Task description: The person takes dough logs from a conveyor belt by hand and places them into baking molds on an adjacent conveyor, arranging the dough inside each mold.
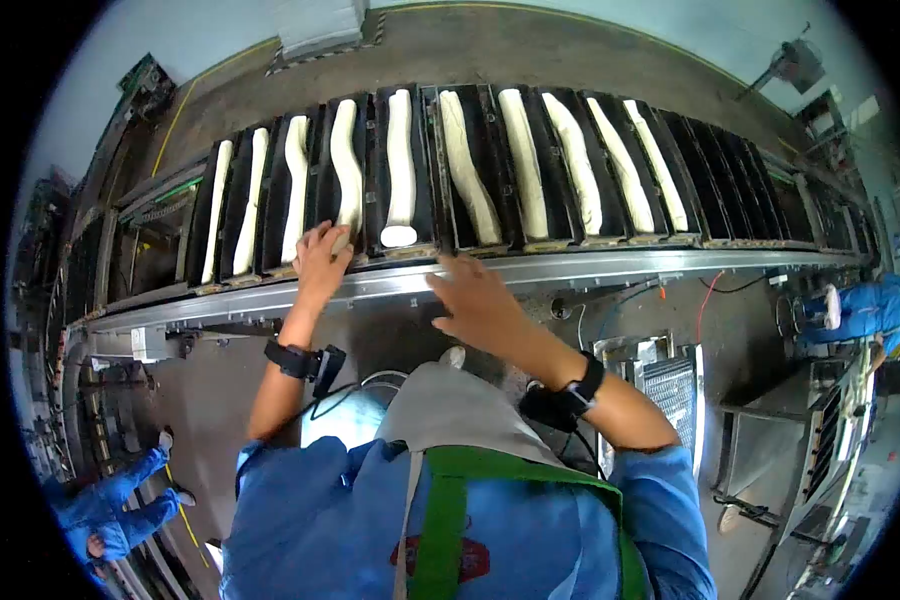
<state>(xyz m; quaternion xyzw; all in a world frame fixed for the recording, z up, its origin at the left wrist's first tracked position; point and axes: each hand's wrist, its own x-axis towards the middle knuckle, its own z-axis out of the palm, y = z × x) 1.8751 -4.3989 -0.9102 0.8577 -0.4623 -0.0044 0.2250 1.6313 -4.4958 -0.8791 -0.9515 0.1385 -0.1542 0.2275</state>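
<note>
Long pale rolls that look like dough lie lengthwise in narrow black trays across a conveyor. My left hand [322,258] is at the near end of one wavy dough roll [346,165], its fingers bent and closed about that end. The roll's tip is partly hidden by the fingers. My right hand [475,300] is over the metal rail, slightly blurred, with thumb and fingers apart and nothing in it. Close by, another dough roll [399,160] has its near end folded into a thick knob. To its right, a curved roll [467,170] reaches nearly to the tray's front.
A metal rail [610,264] runs along the conveyor's near side. More trays [730,185] continue at the right. A metal rack [670,390] stands below the rail. Co-workers in blue are at the far right [860,308] and lower left [120,510].
</note>
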